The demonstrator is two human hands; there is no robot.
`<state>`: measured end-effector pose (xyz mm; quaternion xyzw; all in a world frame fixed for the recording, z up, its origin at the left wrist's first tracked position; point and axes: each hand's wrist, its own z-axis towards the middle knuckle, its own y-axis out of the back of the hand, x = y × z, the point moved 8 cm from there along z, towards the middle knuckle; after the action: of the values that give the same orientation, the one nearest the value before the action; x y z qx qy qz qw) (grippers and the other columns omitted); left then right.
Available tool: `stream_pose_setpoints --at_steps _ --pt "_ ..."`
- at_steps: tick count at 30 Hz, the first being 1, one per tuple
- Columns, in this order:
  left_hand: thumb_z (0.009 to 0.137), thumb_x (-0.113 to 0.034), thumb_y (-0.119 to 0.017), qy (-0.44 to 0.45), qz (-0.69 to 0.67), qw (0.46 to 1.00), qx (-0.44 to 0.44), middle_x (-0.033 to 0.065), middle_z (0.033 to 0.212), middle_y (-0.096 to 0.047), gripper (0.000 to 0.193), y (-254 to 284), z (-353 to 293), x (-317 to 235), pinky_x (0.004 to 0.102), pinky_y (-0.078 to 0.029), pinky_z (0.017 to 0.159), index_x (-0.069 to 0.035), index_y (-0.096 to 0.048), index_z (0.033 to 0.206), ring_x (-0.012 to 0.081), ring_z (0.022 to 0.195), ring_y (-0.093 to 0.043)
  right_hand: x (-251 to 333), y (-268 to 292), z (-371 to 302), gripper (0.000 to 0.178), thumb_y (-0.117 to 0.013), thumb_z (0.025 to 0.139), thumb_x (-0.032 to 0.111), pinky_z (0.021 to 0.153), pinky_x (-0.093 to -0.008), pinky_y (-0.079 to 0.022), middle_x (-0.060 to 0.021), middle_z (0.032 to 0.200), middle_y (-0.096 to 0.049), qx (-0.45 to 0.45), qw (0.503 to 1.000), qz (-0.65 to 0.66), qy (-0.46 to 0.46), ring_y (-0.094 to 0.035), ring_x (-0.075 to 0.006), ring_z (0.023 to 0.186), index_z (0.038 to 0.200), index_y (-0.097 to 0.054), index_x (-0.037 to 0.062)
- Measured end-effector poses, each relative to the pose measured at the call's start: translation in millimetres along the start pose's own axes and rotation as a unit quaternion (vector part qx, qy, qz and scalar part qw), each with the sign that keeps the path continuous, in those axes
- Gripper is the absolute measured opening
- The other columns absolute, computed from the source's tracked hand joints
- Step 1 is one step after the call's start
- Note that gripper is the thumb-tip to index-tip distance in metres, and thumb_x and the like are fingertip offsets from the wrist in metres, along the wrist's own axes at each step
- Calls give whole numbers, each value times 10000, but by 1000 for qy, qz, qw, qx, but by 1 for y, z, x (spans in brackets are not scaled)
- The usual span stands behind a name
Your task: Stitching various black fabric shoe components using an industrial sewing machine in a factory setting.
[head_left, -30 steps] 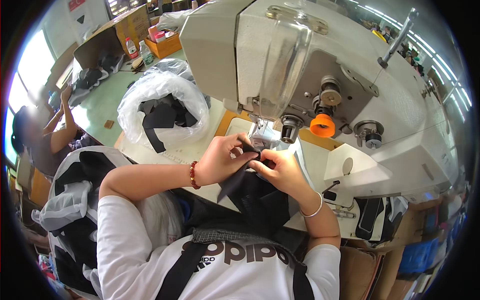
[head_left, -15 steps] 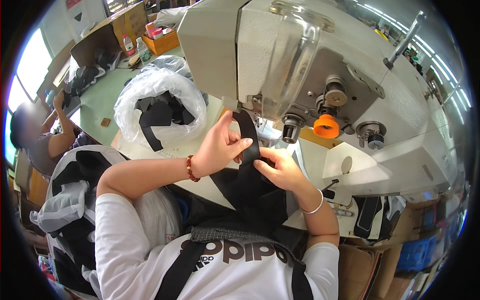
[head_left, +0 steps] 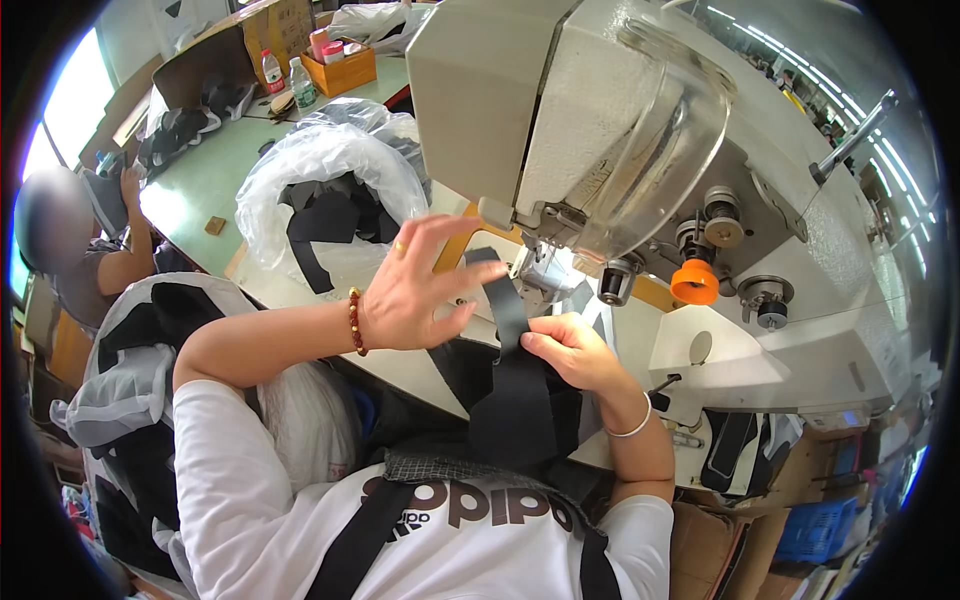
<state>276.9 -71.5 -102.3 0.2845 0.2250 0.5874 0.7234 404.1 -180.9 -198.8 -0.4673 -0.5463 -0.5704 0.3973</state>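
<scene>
A black fabric piece (head_left: pixel 512 405) with a narrow strip at its upper end hangs in front of my chest. My right hand (head_left: pixel 573 350) pinches it at the strip, thumb on top. My left hand (head_left: pixel 418 285) is open, fingers spread, beside the strip's upper end; one fingertip overlaps it, and I cannot tell whether it touches. Just beyond both hands is the needle area (head_left: pixel 540 265) of a large cream sewing machine (head_left: pixel 480 100). The lower part of the fabric lies against more dark cloth near my lap.
A clear plastic bag (head_left: pixel 262 200) of black cut pieces stands at the left on the table. A white sack (head_left: pixel 125 400) of black and grey pieces is left of me. Another person (head_left: pixel 100 250) sits at the far left. A blue crate (head_left: pixel 812 530) lies lower right.
My left hand has let go of the strip and opened, moving slightly left. My right hand keeps its hold. The view has shifted, so the machine appears farther right.
</scene>
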Motion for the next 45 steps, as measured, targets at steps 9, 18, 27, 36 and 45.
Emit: stream_pose_setpoints --at_steps 9,18,27,36,45 --pt "714 -109 -699 -138 133 979 65 37 1001 -580 439 -23 -1 -26 281 -510 590 -7 -690 1141 160 771 -569 15 -5 -3 239 -592 990 158 498 -279 -313 38 604 -398 -22 998 -51 29 -316 -64 567 807 -578 7" --pt "675 -26 -712 -193 -33 980 -45 145 1103 -662 418 17 21 -25 297 -591 669 39 -710 1088 207 837 -701 66 17 -24 102 -610 892 -16 655 -318 -482 -109 807 -646 -202 914 -255 241 -611 -241 688 982 -654 2" --pt "653 88 -648 -137 -228 964 -15 138 1238 -639 593 -26 -11 -2 341 -596 696 -16 -674 1236 259 919 -704 32 49 -31 222 -500 975 -23 606 -222 -386 -4 711 -544 -285 926 -220 116 -436 -57 623 1070 -699 1" --pt "682 -10 -730 -208 -136 967 -52 152 1256 -632 484 -20 -18 -20 382 -602 908 -2 -707 1165 257 969 -703 84 18 -15 310 -591 820 -103 600 -311 -489 -48 744 -636 -242 864 -347 272 -546 -207 577 1019 -725 92" --pt "767 -97 -690 -192 -151 970 12 202 1280 -618 460 -33 -11 -15 400 -597 906 9 -657 1213 303 997 -698 53 32 -19 196 -657 906 -25 759 -308 -542 -120 956 -727 -345 789 -455 227 -704 -233 848 1085 -710 33"
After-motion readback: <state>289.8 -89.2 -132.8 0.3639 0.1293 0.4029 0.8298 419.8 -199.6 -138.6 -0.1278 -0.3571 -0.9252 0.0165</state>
